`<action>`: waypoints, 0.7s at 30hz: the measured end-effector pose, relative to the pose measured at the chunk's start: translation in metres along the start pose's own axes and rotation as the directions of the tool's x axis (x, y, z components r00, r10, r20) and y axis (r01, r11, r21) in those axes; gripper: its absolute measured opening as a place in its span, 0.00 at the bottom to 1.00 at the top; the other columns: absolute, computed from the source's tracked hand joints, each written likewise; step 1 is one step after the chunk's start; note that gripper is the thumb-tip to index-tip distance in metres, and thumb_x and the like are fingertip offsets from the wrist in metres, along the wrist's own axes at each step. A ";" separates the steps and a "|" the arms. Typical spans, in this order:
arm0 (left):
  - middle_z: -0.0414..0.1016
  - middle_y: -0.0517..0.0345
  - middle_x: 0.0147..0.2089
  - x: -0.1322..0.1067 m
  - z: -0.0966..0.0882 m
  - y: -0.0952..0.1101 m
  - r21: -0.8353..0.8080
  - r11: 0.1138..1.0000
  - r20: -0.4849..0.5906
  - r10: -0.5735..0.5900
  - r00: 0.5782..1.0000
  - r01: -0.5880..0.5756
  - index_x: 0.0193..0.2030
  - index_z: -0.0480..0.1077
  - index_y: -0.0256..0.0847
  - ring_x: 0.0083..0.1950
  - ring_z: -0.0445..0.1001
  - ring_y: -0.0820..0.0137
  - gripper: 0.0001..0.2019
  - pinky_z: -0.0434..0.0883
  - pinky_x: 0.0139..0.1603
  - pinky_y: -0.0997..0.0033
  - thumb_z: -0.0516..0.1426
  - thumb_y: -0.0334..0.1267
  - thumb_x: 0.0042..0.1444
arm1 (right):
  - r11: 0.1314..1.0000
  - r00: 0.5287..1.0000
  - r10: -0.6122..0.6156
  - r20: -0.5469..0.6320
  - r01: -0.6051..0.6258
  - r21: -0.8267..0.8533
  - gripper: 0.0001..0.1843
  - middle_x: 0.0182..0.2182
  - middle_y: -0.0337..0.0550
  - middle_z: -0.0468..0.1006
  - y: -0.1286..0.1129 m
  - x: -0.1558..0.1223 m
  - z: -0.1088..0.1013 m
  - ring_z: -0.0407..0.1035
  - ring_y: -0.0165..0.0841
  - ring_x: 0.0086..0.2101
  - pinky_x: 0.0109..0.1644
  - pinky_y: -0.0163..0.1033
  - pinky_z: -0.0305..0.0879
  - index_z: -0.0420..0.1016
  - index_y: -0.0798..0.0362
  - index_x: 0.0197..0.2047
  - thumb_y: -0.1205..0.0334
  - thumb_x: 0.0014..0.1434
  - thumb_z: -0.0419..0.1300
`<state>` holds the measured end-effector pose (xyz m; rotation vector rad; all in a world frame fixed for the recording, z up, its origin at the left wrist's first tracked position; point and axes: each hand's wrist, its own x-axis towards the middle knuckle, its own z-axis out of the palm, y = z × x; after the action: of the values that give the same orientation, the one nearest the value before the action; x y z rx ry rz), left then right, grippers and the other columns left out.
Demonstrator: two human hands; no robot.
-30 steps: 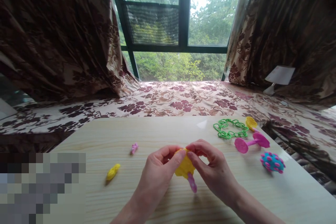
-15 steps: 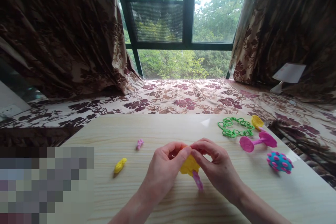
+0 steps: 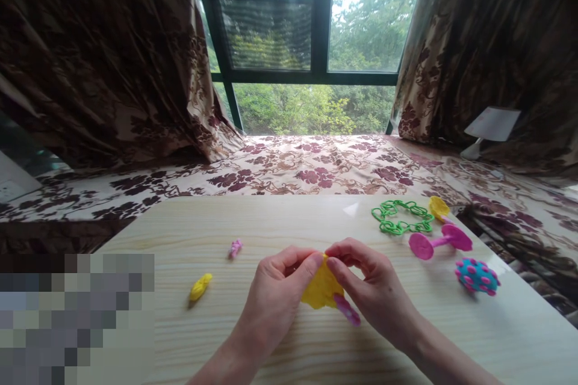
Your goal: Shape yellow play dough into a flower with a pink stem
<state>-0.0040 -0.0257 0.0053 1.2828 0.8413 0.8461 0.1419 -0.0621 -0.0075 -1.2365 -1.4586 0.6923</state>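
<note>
From my end of the link I have the window (image 3: 320, 24) at 12 o'clock and, this side of it, the table (image 3: 280, 216). The left hand (image 3: 276, 289) comes in from 7 o'clock and the right hand (image 3: 376, 283) from 5; both are pinched narrow, thumbs and fingertips nearly meeting on the top rim of the yellow piece (image 3: 320, 289). That piece is the hub of my clock, held between the hands over the table; I cannot tell whether it touches it. Out at 2 o'clock I see the chain (image 3: 397, 230), between 2 and 3 the spool (image 3: 439, 242), and at 3 the ball (image 3: 477, 277). The disc (image 3: 438, 209) sits at 2, beyond the spool and near the chain. The stick (image 3: 348, 310), at the lower right of my yellow piece, is what has just changed: it has swung from about 5 o'clock to nearer 4, while the pinch has stayed at the top. I read that as the piece turning or tilting in the fingers, which may put a different stretch of rim under them. The yellow lump (image 3: 200, 287) lies at 9, well apart from the left hand, and the pink lump (image 3: 235, 248) at 10.
</note>
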 end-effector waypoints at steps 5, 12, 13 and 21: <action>0.74 0.57 0.29 -0.001 0.002 -0.004 0.026 1.000 -0.033 -0.003 0.999 0.004 0.41 0.74 0.38 0.32 0.70 0.69 0.14 0.67 0.31 0.75 0.55 0.43 0.52 | 0.991 0.996 -0.089 0.011 0.090 -0.097 0.06 0.25 0.39 0.69 -0.001 0.000 0.000 0.65 0.28 0.27 0.32 0.33 0.63 0.70 0.55 0.29 0.67 0.56 0.54; 0.77 0.56 0.35 0.003 0.001 -0.008 -0.046 0.999 -0.150 -0.004 0.989 -0.003 0.43 0.73 0.40 0.38 0.72 0.67 0.15 0.68 0.38 0.73 0.57 0.42 0.50 | 0.971 0.986 0.163 0.032 -0.166 0.171 0.10 0.30 0.42 0.73 0.003 0.003 -0.004 0.68 0.30 0.29 0.26 0.32 0.66 0.69 0.53 0.40 0.58 0.59 0.52; 0.77 0.56 0.36 0.003 0.001 -0.008 -0.054 0.999 -0.159 -0.004 0.987 -0.004 0.44 0.73 0.40 0.38 0.72 0.67 0.15 0.68 0.39 0.73 0.57 0.42 0.50 | 0.966 0.985 0.170 0.033 -0.173 0.190 0.10 0.31 0.42 0.73 0.004 0.004 -0.005 0.68 0.30 0.30 0.27 0.31 0.66 0.69 0.53 0.40 0.58 0.58 0.53; 0.77 0.55 0.38 0.003 0.001 -0.002 -0.026 1.000 -0.078 -0.010 0.997 0.008 0.45 0.73 0.41 0.41 0.71 0.67 0.15 0.67 0.42 0.73 0.55 0.42 0.52 | 0.989 0.998 0.066 0.010 -0.067 0.128 0.08 0.30 0.41 0.73 0.003 0.001 -0.005 0.67 0.29 0.30 0.30 0.32 0.66 0.70 0.54 0.40 0.63 0.57 0.55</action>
<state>-0.0015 -0.0232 0.0030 1.2287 0.8949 0.9018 0.1477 -0.0611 -0.0083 -1.1885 -1.3608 0.8228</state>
